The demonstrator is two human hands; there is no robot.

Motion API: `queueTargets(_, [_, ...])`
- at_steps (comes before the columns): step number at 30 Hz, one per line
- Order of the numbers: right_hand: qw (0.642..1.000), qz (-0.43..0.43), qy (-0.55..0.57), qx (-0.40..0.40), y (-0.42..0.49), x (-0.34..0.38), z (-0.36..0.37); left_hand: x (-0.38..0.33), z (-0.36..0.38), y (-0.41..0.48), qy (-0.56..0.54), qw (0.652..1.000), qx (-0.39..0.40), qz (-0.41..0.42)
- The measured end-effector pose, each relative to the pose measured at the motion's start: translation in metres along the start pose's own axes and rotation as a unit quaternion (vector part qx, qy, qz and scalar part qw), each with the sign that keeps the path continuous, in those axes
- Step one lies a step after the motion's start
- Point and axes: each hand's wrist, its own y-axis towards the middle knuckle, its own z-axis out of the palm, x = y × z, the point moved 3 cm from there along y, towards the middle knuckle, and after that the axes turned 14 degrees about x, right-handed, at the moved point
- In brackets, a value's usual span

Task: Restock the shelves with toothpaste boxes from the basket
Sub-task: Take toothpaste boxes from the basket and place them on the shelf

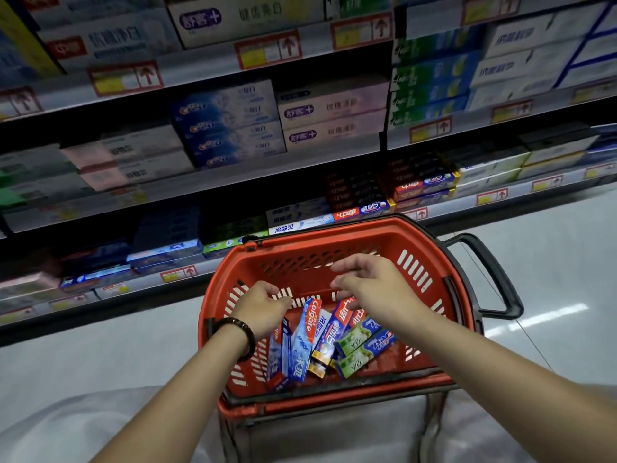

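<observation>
Several toothpaste boxes (334, 339) lie in red basket (334, 248); one reads "Colgate" (309, 324). Left hand (263, 307) and right hand (370, 282) hover above, each grip loose, fingers apart, holding nothing. Shelves (233, 182) behind.

Slotted red plastic basket (337, 262) with matt black plastic handle (494, 272); inside it, glossy printed cardboard toothpaste boxes (312, 332). Beneath the basket, pale polished floor (551, 262) reflecting light; dark beaded bracelet (238, 335) beside it.
</observation>
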Motion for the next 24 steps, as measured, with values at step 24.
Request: queueTargets(24, [0.999,0.001,0.045,0.004,0.001,0.021,-0.015,0.084,0.079,0.086,0.202,0.947,0.156,-0.195])
